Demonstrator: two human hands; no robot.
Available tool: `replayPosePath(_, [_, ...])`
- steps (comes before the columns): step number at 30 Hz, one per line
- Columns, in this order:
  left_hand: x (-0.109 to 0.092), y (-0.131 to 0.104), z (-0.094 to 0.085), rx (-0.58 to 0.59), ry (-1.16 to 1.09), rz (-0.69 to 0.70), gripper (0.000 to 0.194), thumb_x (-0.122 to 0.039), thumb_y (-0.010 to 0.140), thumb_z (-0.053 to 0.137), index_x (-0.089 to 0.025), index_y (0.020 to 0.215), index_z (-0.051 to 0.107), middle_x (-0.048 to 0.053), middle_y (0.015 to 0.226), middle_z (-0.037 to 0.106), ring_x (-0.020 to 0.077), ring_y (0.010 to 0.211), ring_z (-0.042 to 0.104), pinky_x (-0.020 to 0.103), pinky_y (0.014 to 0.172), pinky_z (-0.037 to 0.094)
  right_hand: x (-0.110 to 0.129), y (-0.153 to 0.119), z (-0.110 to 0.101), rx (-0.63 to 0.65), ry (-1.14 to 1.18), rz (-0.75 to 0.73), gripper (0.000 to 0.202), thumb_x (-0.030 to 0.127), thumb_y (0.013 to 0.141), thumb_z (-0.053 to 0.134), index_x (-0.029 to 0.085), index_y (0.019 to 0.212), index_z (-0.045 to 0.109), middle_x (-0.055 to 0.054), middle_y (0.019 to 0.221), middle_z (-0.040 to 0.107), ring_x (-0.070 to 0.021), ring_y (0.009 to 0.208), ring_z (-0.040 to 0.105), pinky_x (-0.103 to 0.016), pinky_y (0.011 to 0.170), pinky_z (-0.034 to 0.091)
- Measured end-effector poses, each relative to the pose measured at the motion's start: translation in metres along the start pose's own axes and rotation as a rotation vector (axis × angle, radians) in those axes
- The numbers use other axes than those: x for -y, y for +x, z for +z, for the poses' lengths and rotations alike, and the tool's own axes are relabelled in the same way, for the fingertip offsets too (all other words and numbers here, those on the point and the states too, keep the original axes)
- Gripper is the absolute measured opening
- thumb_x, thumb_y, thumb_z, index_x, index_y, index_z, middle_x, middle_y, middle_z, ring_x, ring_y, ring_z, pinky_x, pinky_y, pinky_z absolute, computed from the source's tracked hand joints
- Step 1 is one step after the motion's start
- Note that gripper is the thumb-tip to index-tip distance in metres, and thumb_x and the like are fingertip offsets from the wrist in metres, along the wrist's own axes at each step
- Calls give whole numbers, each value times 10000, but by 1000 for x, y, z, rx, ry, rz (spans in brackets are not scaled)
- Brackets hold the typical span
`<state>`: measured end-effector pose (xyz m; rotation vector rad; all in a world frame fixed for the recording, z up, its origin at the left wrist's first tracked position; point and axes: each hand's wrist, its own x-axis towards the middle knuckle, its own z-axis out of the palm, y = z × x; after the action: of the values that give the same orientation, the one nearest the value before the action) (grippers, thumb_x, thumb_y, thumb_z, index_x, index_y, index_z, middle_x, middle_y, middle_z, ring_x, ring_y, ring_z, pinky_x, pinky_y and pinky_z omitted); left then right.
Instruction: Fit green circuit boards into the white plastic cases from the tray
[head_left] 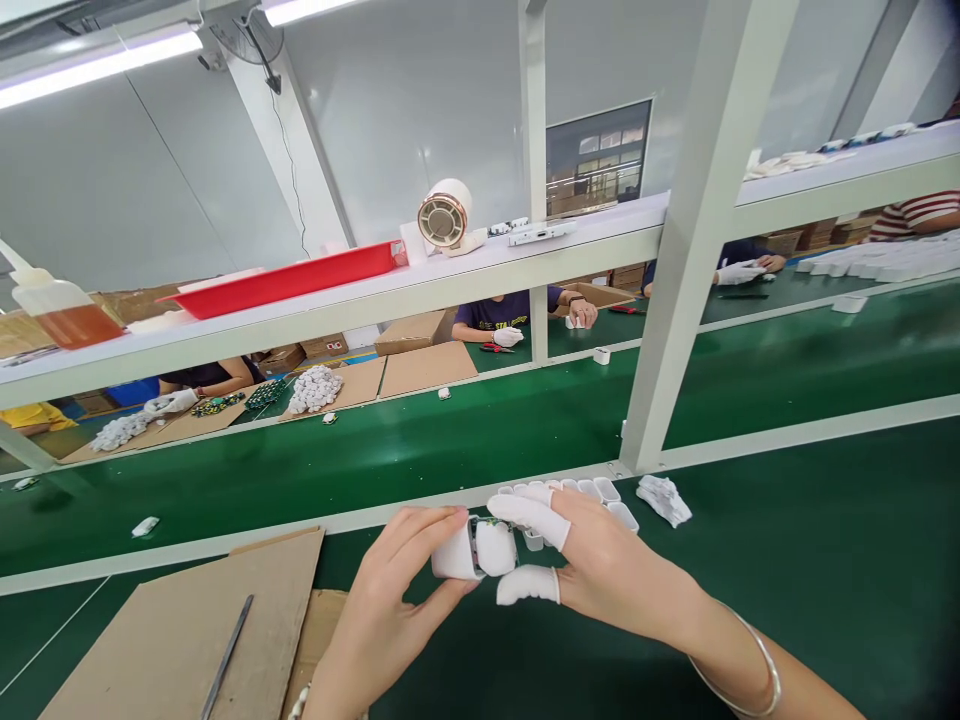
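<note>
My left hand (397,580) is closed around a small white plastic housing (452,557), its open end turned to the right. At that opening sits a rounded white part on a green circuit board (496,549), partly inside the housing. White finger cots cover the thumb and fingers of my right hand (607,550), which grips the board's right side from above and below. Behind the right hand stand several open white housings (606,490), partly hidden by its fingers. A crumpled white cloth or glove (664,500) lies to their right.
A thin metal strip (227,655) lies on cardboard (161,640) at lower left. Beyond the bench runs a green conveyor (360,460) with scattered small parts. A slanted post (675,260) and a shelf with a red tray (292,282) stand ahead. Co-workers' gloved hands (508,337) show opposite.
</note>
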<state>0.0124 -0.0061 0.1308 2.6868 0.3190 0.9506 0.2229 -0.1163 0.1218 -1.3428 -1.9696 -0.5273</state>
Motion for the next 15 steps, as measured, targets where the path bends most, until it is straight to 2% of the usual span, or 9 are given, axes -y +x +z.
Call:
replayPosePath(3, [-1,0,0,-2,-43,-29,430,-226,867,650,-282,1275,529,62,1230,615,213,1124,579,331,919,525,0,1,-1,-59,96,-18,452,471,881,580,203,1236,498,-75,908,669,-206,795,642,-332,691,520])
replayPosePath(6, [-3,-1,1,-2,-83,-28,428,-226,859,662,-286,1264,537,54,1228,619,210,1124,580,335,936,518,1,2,0,-58,144,-44,436,451,870,608,212,1224,521,-65,924,674,-184,802,639,-315,719,513])
replayPosePath(11, [-5,0,5,-3,-157,-69,423,-239,847,679,-279,1250,557,67,1225,622,222,1117,584,355,932,520,-1,5,-3,-34,226,-22,482,545,848,576,208,1193,584,-88,972,676,-198,857,640,-323,725,509])
replayPosePath(13, [-7,1,6,-19,-196,-96,423,-250,836,691,-278,1240,569,72,1217,627,231,1111,589,362,925,525,-2,6,-7,8,332,13,355,447,917,537,234,1194,600,-83,1024,664,-177,885,630,-308,753,505])
replayPosePath(15, [-9,2,7,-46,-234,-114,423,-255,826,703,-284,1230,579,67,1213,632,231,1110,593,357,920,528,-4,7,-9,61,466,110,288,330,953,509,270,1225,582,-65,1061,646,-153,896,616,-291,766,503])
